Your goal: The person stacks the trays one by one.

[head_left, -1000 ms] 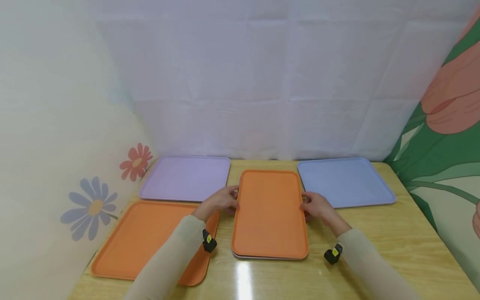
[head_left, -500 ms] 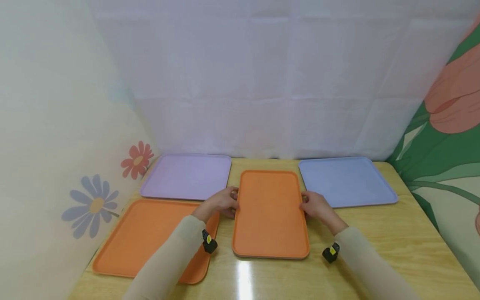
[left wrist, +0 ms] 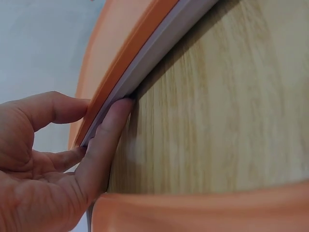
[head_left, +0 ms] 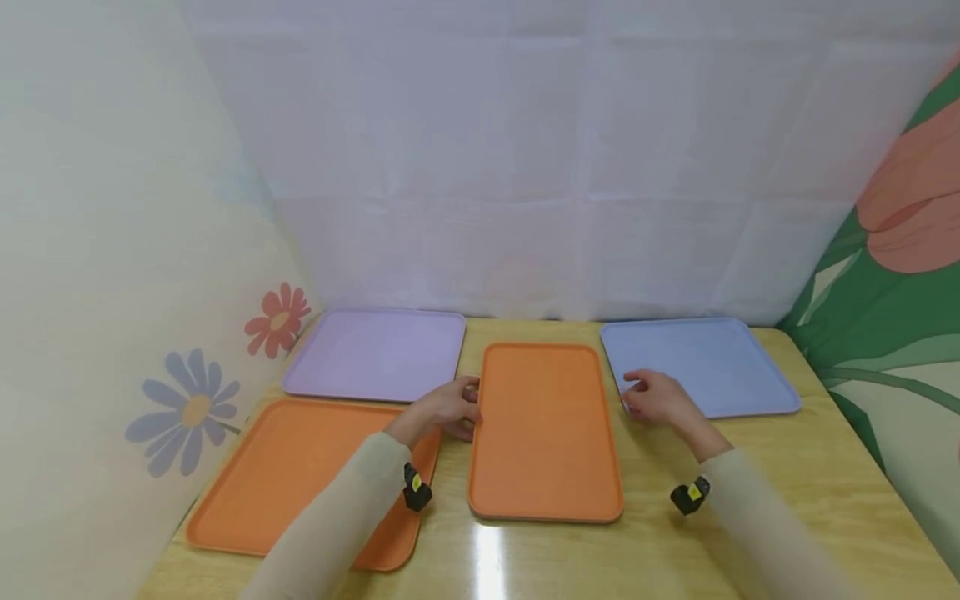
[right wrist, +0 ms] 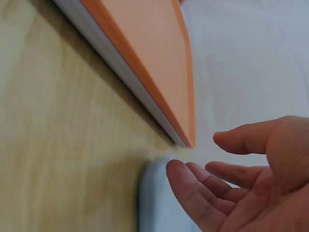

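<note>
So my left grip [head_left: 446, 406] pinches the left edge of the orange-topped stack [head_left: 547, 442] between my hands, long axis running away from me; left's nearer, it's touching. My right grip [head_left: 660, 400] is loose, holding nothing, off its right side by the blue tray [head_left: 720, 367]. No readable brands.

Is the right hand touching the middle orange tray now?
No, the right wrist view shows a gap between the right hand and the middle orange tray.
</note>
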